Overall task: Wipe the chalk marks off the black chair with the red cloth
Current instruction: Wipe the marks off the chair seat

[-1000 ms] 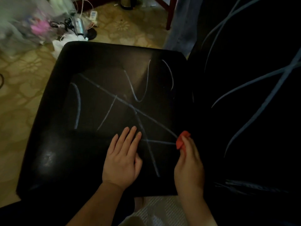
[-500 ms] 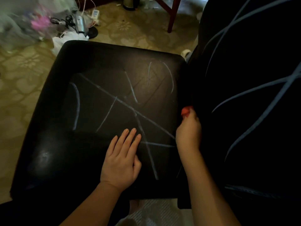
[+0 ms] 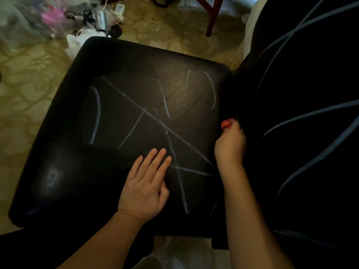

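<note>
The left hand [image 3: 143, 187] is lying flat on the seat of the black chair [image 3: 64, 152], its fingers straight and close together, gripping nothing. Its fingertips [image 3: 164, 151] are resting just beside the spot where several chalk marks [image 3: 124, 95] are crossing. The right hand [image 3: 230, 146] is sitting near it, on its right, at the seat's edge where the seat is meeting the backrest [image 3: 320, 55]. Its fingers are curling tightly round the red cloth [image 3: 226, 124]. Only a small bunch of the cloth is showing, poking out at the far side of that hand, right by the crease. Ahead of the left hand, pale strokes are running over the seat: a long diagonal, shorter slanting lines, and a curved stroke [image 3: 98, 113] well off to its left. To the right of the right hand, longer bluish chalk lines [image 3: 314, 113] are sweeping across the backrest. Far beyond both hands, on the patterned floor [image 3: 29, 74], a clear plastic bag [image 3: 19, 22] is lying blurred. It is holding something pink [image 3: 51, 15], and the rest of its contents cannot be made out. Just right of it a silvery corded appliance [image 3: 101, 20] and a white bag [image 3: 77, 40] are lying, and a reddish wooden leg [image 3: 212, 18] is standing further right.
</note>
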